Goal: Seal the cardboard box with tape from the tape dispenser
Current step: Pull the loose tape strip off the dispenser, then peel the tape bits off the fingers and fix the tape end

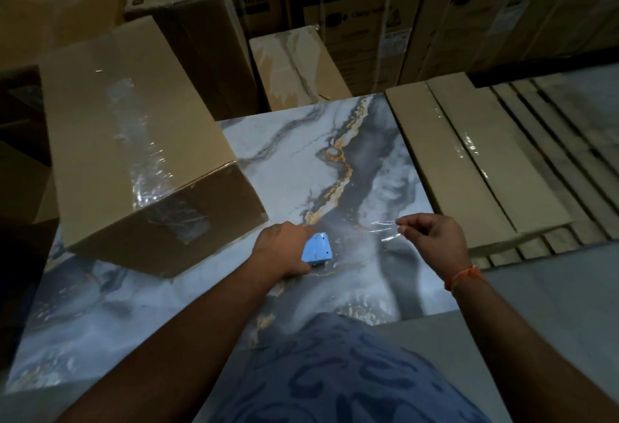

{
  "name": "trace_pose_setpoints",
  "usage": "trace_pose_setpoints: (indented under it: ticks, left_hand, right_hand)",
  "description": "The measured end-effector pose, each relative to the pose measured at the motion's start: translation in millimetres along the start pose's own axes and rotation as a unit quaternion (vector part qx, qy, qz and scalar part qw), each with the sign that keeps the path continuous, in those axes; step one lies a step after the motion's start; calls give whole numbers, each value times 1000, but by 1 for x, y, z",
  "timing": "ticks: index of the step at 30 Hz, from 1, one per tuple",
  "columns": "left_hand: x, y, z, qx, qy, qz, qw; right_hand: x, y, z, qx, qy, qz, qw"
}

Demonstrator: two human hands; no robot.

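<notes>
I have the blue tape dispenser [317,248] wrapped in my left hand [284,251], fingers pressed around its body so it stays put low over the marbled counter [288,161] while I draw tape off it. My right hand [435,241] is out to the side with thumb and forefinger pinched together on the free end of the clear tape [390,230], the other fingers loosely curled; holding only the very tip keeps the sticky face off my skin and lets the strip hang taut between the two hands, where it shows as a thin glint. I keep the hands apart and level so the length comes out flat and does not fold onto itself. The cardboard box [134,154] I mean to seal lies on the counter just to the left of my left hand, turned at an angle, its near end facing me. Shiny tape already runs along its top and over that near end, so my guess is this strip is for another seam or a second pass. Flat cartons [469,154] are stacked at the right edge of the counter, clear of my pull. Next I would carry the strip across to the box without letting it sag.
</notes>
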State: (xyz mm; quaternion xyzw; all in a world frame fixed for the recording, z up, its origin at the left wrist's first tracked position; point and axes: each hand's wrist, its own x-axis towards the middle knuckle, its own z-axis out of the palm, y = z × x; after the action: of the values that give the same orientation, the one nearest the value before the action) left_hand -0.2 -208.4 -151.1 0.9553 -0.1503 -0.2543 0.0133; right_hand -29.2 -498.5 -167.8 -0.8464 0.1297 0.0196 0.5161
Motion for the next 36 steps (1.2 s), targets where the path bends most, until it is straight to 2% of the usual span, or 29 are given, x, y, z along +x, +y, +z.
trace_pose_setpoints:
  ticks: [9,13,20,23,25,27,30,36]
  left_hand:
    - [32,88,6,109,-8,4,994]
    - [45,98,-3,10,-41,10,999]
    - [72,74,-25,-46,-119,26,991]
    - [81,69,-31,-82,-50,61,994]
    - [86,71,-32,-215,-22,102,971]
    - [91,72,-31,-337,-54,156,927]
    - [97,78,-29,-360,-77,231,901]
    - [109,83,-21,-435,-94,268,854]
  right_hand:
    - [-3,28,-32,-26,40,4,999]
    - [-7,23,-35,-48,53,-9,997]
    - [-15,-8,-17,-77,52,-87,992]
    - [-18,-14,-8,-73,62,-86,992]
    - [-18,-16,-6,-72,73,-80,991]
    - [-20,-16,-5,-75,81,-74,991]
    - [-23,-18,-2,-84,81,-68,991]
    - [-29,-16,4,-77,130,-32,988]
